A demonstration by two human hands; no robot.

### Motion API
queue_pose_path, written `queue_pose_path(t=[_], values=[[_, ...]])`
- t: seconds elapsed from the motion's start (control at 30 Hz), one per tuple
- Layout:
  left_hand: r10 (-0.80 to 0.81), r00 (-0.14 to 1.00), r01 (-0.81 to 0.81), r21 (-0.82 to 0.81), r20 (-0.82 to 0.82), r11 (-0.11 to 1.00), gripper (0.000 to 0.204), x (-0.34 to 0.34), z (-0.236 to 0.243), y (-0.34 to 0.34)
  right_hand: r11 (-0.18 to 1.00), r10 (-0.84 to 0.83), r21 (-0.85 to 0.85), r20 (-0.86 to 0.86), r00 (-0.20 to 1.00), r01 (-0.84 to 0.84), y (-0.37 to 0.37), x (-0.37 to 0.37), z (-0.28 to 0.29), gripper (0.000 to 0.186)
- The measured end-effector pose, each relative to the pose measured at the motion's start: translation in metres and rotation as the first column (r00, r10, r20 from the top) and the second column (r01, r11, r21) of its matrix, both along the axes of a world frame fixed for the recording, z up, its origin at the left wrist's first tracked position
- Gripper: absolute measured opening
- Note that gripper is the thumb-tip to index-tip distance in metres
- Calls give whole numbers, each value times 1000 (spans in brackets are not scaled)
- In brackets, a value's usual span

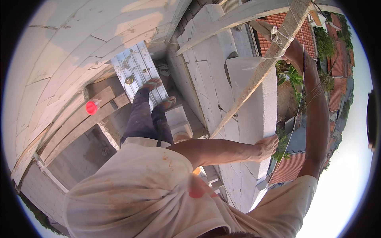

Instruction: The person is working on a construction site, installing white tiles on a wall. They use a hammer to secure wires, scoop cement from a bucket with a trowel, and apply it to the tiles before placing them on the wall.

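Block wall beside, pole seemingly touches right hand.

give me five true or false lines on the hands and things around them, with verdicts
1. The left hand rests on the pale block wall. True.
2. The right hand is down beside the metal plank. False: the right hand is up at the wooden pole.
3. White string is tied around the wooden pole. True.
4. The red container is right of the metal plank. False: the red container is left of it.
5. Red tiled roofs show beyond the wall. True.
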State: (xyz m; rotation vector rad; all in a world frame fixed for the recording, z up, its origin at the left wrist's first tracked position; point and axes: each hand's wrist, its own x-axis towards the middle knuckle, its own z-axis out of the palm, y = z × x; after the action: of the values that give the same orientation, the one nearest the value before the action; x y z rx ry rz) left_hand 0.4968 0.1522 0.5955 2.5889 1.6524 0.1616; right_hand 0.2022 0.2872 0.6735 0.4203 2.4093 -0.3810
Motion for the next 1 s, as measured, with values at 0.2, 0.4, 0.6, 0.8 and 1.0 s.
queue_pose_path(t=[0.2, 0.4, 0.6, 0.8, 1.0], values=[[6, 1000, -7, 31, 28, 999, 67, 6, 0, 0, 1000, 3, 10, 91, 996, -4, -5, 4, 5, 32], [27, 999, -29, 46, 44, 999, 66, 9, 0, -4, 998, 6, 55, 220, 976, -19, -25, -5, 22, 33], [53, 997, -54, 23, 54, 998, 68, -8, -10, -7, 994, -4, -108, 71, 997, 11, 7, 11, -4, 30], [19, 996, -23, 55, 84, 998, 67, -24, 4, 7, 996, -38, 77, -203, 979, 54, 36, 109, 31, 45], [-20, 996, 20, 6, 90, 1000, 82, -8, 3, 16, 863, -351, -58, -783, 513, 502, -15, 358, 107, 52]])
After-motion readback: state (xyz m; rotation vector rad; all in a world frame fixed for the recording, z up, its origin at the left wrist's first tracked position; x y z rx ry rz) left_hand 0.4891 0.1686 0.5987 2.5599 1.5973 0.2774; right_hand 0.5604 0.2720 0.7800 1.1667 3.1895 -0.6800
